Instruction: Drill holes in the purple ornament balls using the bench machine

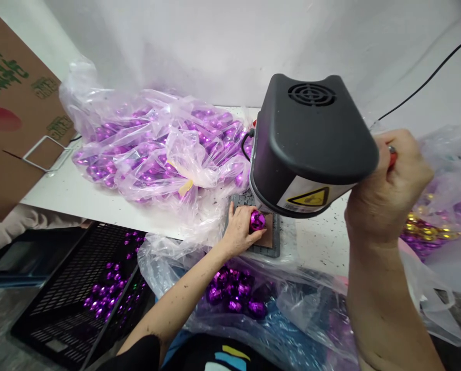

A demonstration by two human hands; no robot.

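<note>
My left hand (239,231) is closed around a shiny purple bauble (258,220), just above a grey base plate (273,251) with a brown pad (266,238) on it. A black machine housing (315,131) stands over the plate, with a round vent on top and a yellow warning label (310,198) in front. On its right side my right hand (393,185) is wrapped round a handle, of which only a small red part (392,156) shows. Below the plate, several purple faceted baubles (234,291) lie in clear plastic at my lap.
Large clear bags (149,149) of purple baubles cover the left of the white table (87,203). A cardboard box (17,103) stands far left. Below is a black crate (71,288) with small purple balls. More bagged purple and gold baubles (427,232) lie right. A cable (431,82) runs along the wall.
</note>
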